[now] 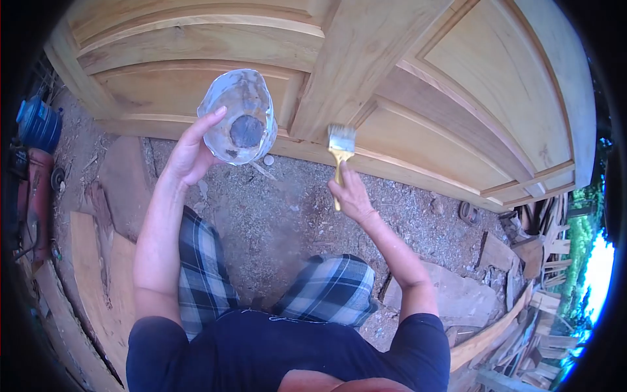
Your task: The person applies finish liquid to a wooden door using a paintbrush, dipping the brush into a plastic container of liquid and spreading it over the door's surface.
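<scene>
My left hand (193,149) grips a cut-off, pale plastic container (238,111) by its left side, thumb over the ragged rim. A dark round patch shows at the container's bottom. In my right hand (353,192) is a paintbrush (340,147) with a yellow handle and a metal band. Its bristles point away from me and overlap the lower part of a wooden panelled door (353,72), near where an upright meets a raised panel. The door spreads across the top of the view, its near edge close over the ground.
Gravelly ground (281,215) lies between my knees and the door. At the left are a blue water jug (40,124), a red cylinder (39,196) and long boards (91,274). Flat slabs (450,297) and scrap wood (545,313) lie at the right.
</scene>
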### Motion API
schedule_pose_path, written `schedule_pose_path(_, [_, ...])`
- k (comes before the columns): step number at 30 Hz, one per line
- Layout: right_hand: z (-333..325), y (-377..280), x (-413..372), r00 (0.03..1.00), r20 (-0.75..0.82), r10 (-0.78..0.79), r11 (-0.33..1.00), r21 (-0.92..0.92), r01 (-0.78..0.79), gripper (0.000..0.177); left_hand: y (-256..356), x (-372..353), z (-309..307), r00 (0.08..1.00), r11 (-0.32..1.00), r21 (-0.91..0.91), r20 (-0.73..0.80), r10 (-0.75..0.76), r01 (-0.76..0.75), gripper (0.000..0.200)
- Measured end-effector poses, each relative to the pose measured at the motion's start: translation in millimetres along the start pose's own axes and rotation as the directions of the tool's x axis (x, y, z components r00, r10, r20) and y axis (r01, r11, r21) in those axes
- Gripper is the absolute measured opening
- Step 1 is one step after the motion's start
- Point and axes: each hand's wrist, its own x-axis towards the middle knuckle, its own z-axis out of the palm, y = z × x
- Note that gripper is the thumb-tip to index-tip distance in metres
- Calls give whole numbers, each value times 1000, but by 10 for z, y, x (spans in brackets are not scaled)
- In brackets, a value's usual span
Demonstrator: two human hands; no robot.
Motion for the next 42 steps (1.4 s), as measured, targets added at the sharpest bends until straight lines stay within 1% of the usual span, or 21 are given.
schedule_pose_path(2, [152, -48, -121, 996, 80, 23, 996, 81, -30, 13, 0, -5, 26, 1000, 1000, -12, 12, -10, 10, 73])
schedule_pose_path(4, [80, -9, 18, 932, 343, 118, 807, 514, -291, 14, 8, -11, 34, 999, 1000, -10, 36, 10, -10, 72])
schedule_pose_path(5, [-53, 83, 128, 943, 305, 132, 790, 542, -286, 15, -25, 1, 9, 999, 999, -36, 43, -10, 12, 71])
schedule_pose_path(9, [-2006, 126, 1079, 992, 91, 83, 891, 438, -115, 15, 26, -50, 45, 993, 996, -75, 113, -33, 41, 67])
schedule_pose_path(12, [-3480, 21, 1596, 982, -186, -26, 987, 150, 54, 12, 59, -68, 63, 991, 995, -90, 130, -35, 47, 65])
schedule_pose_path(14, [-4166, -13, 1819, 910, -395, -127, 988, 30, 151, 13, 39, -31, 56, 989, 995, -90, 144, -35, 49, 67])
schedule_pose_path(16, [-4518, -134, 2042, 787, -615, -46, 996, 35, 85, 14, 8, -13, 49, 984, 994, -88, 172, -42, 58, 69])
schedule_pose_path(17, [-4569, -228, 2101, 738, -661, -136, 987, -158, 40, 10, -2, -9, 54, 983, 994, -90, 176, -49, 66, 69])
schedule_pose_path(20, [-4028, -216, 2316, 640, -677, -363, 834, -543, -101, 7, -29, 8, 41, 985, 992, -98, 162, -64, 81, 72])
schedule_pose_path(21, [-3715, 16, 2245, 751, -562, -347, 797, -599, -80, 16, -29, 12, 17, 985, 990, -113, 160, -64, 82, 71])
schedule_pose_path(24, [-2463, 93, 1949, 823, -441, -357, 759, -650, -19, 5, 40, -58, -13, 990, 988, -148, 138, -20, 40, 70])
schedule_pose_path(28, [-1296, -364, 1123, 963, -177, -202, 944, -297, 143, 16, 112, -158, -14, 992, 981, -189, 111, 60, -38, 68])
schedule_pose_path(30, [-1023, -542, 879, 989, 84, -124, 992, 46, 121, 13, 130, -166, -60, 993, 980, -192, 101, 66, -46, 68])
schedule_pose_path(31, [-991, -489, 890, 990, 73, -125, 992, 40, 122, 13, 137, -156, -85, 996, 980, -199, 77, 34, -18, 69])
schedule_pose_path(32, [-973, -422, 899, 966, 248, -68, 940, 342, -22, 13, 145, -147, -105, 999, 978, -208, 53, 1, 10, 69])
schedule_pose_path(33, [-997, -384, 924, 903, 424, -71, 786, 581, -211, 14, 156, -154, -110, 998, 980, -200, 55, 6, 5, 69])
schedule_pose_path(35, [-1436, -247, 1165, 990, 126, -61, 903, 429, 1, 14, 159, -150, -110, 1000, 984, -175, 19, 25, -21, 75])
schedule_pose_path(37, [-2469, -254, 1580, 999, 36, 15, 912, 408, -29, 13, 167, -154, -101, 999, 983, -183, 43, 31, -22, 75])
schedule_pose_path(38, [-2930, -260, 1717, 998, -65, -26, 960, 275, 43, 14, 176, -150, -105, 997, 980, -196, 67, 36, -22, 75])
schedule_pose_path(40, [-3630, -312, 1924, 944, -320, -86, 990, 75, 116, 11, 155, -112, -118, 998, 981, -192, 65, 26, -13, 75])
schedule_pose_path(42, [-4176, -336, 2168, 800, -544, -252, 967, -170, 189, 13, 127, -74, -141, 998, 981, -192, 65, 14, -1, 75])
